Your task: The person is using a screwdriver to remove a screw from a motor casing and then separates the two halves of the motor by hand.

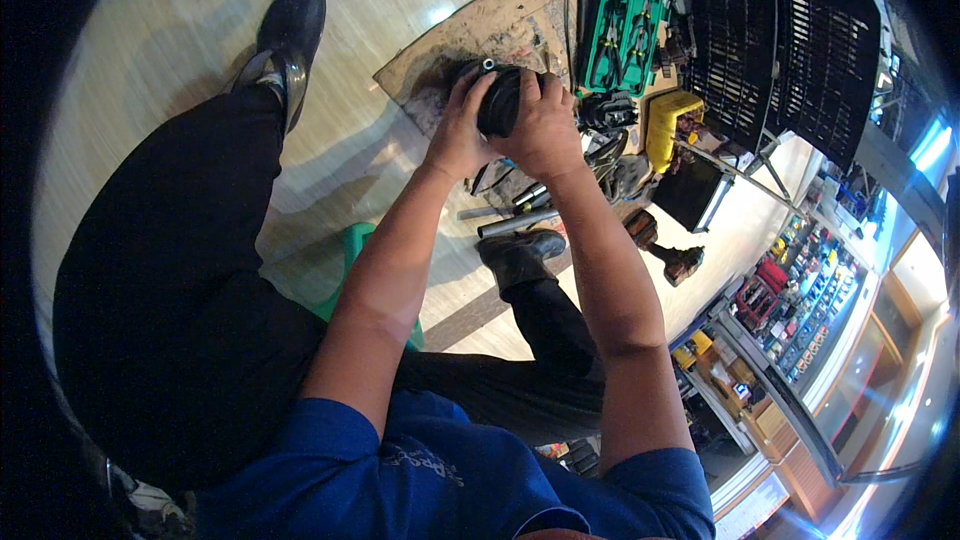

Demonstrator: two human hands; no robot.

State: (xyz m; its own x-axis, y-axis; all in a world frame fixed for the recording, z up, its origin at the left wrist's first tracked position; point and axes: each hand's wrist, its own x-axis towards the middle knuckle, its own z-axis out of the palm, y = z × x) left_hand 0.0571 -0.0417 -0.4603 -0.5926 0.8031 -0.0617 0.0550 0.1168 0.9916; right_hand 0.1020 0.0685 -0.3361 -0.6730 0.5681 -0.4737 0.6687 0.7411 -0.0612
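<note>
Between my two hands is a dark, rounded black part (498, 105) with a small bright metal ring at its upper left; I cannot tell its exact kind. My left hand (462, 135) wraps its left side, with the thumb near the metal ring. Over its right side curls my right hand (543, 125), fingers bent across the top. Beneath the part lies a stained, greasy cardboard sheet (425, 52) on the floor. Much of the part is hidden by my fingers.
Right of my hands are an open green tool case (622, 30), a yellow container (672, 128) and metal tubes (518, 223). A cordless drill (665, 245) lies on the floor. Black slatted crates (735, 60) stand farther right. A green stool (352, 245) shows beneath me.
</note>
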